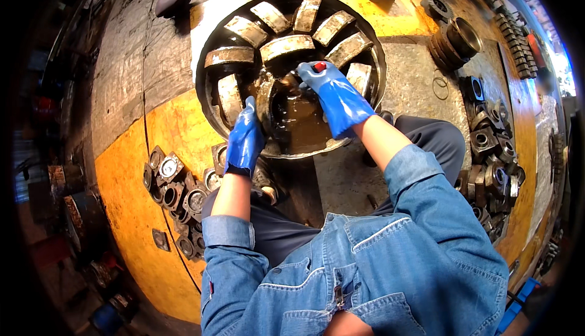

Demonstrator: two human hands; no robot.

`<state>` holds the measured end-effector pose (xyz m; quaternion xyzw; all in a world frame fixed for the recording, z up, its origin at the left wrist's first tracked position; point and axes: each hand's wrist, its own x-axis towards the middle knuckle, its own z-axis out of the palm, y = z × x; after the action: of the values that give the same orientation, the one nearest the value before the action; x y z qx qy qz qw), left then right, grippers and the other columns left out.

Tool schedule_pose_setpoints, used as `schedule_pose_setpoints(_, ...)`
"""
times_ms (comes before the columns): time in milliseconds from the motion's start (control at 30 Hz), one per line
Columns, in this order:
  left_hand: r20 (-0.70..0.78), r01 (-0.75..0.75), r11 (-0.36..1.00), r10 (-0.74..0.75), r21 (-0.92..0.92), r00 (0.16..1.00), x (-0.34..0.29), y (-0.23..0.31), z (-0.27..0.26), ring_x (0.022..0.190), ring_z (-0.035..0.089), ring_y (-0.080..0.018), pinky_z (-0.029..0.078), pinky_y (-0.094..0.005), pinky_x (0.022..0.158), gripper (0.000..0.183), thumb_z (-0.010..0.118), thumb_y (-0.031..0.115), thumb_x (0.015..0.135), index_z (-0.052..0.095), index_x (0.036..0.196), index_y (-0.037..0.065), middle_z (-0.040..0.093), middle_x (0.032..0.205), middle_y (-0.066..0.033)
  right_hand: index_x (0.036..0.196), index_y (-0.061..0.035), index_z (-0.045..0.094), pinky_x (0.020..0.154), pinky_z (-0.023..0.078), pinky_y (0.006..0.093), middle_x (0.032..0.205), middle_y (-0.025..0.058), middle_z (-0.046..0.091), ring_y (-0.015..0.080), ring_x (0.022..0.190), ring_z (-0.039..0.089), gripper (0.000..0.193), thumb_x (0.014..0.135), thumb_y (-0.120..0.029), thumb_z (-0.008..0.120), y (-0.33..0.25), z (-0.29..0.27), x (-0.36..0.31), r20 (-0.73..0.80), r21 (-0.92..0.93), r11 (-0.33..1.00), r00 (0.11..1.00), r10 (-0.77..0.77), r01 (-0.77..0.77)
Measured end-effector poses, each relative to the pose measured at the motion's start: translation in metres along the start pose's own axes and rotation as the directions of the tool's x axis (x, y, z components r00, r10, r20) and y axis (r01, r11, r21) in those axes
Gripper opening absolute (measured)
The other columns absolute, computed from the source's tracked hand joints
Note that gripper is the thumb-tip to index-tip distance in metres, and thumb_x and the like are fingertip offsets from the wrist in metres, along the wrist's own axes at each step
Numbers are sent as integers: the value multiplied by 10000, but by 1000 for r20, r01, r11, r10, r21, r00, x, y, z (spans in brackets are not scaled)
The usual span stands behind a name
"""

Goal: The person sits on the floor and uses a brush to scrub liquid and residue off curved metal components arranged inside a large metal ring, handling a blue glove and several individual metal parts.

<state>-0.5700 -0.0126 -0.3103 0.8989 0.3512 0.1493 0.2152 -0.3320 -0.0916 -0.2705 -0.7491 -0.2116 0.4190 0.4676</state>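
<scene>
To the left, on the yellow-painted floor (131, 214), lies a heap of small square metal housings (177, 193) with round bores, dull grey and greasy. Just right of them the person's left hand (245, 141), in a blue rubber glove, rests flat against the near-left rim of a big round pan (210, 101), fingers laid along a curved metal block (266, 101) rather than curled round it; it holds nothing that I can make out.

The curved blocks (286, 46) stand in the pan in a fan, leaning one on the next, rusty brown with pale worn faces. They look like solid cast metal: heavy for their size, quite stiff, and wet with the dark oily liquid (304, 122) pooled in the pan bottom, so I would judge them slippery even in rubber gloves. The safest hold seems to be across the two narrow ends or under the thick lower edge, not on the slick broad face.

The right hand (326, 83), also blue-gloved, sits over the pan's middle, closed on a small tool with a red tip (319, 66) pressed toward the blocks; what the tool is, I cannot tell.

Further right, stacked dark rings (454, 43) and another pile of square housings (490, 153) lie along the floor, well apart from both hands.
</scene>
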Motion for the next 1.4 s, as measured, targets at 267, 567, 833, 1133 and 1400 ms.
schedule_pose_setpoints(267, -60, -44, 990, 37, -134, 998, -5, -17, 9, 1112, 654, -433, 535, -445, 968, 518, 554, -73, 919, 497, 1434, -76, 670, 1155, -304, 1070, -20, 664, 577, 576, 348, 890, 103, 705, 202, 684, 694, 299, 986, -306, 656, 30, 3, -11, -29, 444, 870, 967, 251, -213)
schedule_pose_setpoints(567, -71, -97, 994, 93, -55, 993, -4, -10, 9, 1193, 632, -426, 515, -438, 1028, 528, 521, -7, 949, 467, 1472, -58, 650, 1239, -311, 1230, -53, 631, 763, 618, 385, 1148, 127, 696, 278, 880, 735, 255, 1054, -226, 567, 48, 24, -35, 214, 799, 566, 976, 47, -202)
schedule_pose_setpoints(833, 72, 61, 998, -62, 14, 995, 1, -13, 6, 1190, 625, -444, 510, -471, 1018, 534, 453, -50, 942, 447, 1475, -64, 641, 1236, -331, 912, -66, 710, 588, 495, 291, 746, 32, 697, 126, 643, 640, 292, 964, -336, 611, 23, 26, -111, 163, 177, 958, 967, 197, -225)
schedule_pose_setpoints(1133, 22, -27, 1000, 27, 2, 999, -2, 2, -2, 1208, 620, -447, 506, -464, 1032, 541, 473, -67, 941, 453, 1480, -42, 634, 1250, -338, 888, -70, 715, 568, 472, 288, 738, 13, 689, 119, 596, 602, 254, 976, -298, 645, 32, 2, -74, 90, 257, 958, 990, 106, -126)
schedule_pose_setpoints(1400, -43, -1, 980, -7, -201, 999, 1, -37, 34, 1146, 644, -443, 537, -473, 963, 544, 492, -86, 922, 464, 1464, -63, 655, 1193, -328, 919, -28, 733, 650, 530, 321, 776, 72, 729, 152, 696, 678, 321, 952, -328, 625, 32, 16, -94, 175, 5, 981, 967, 188, -192)
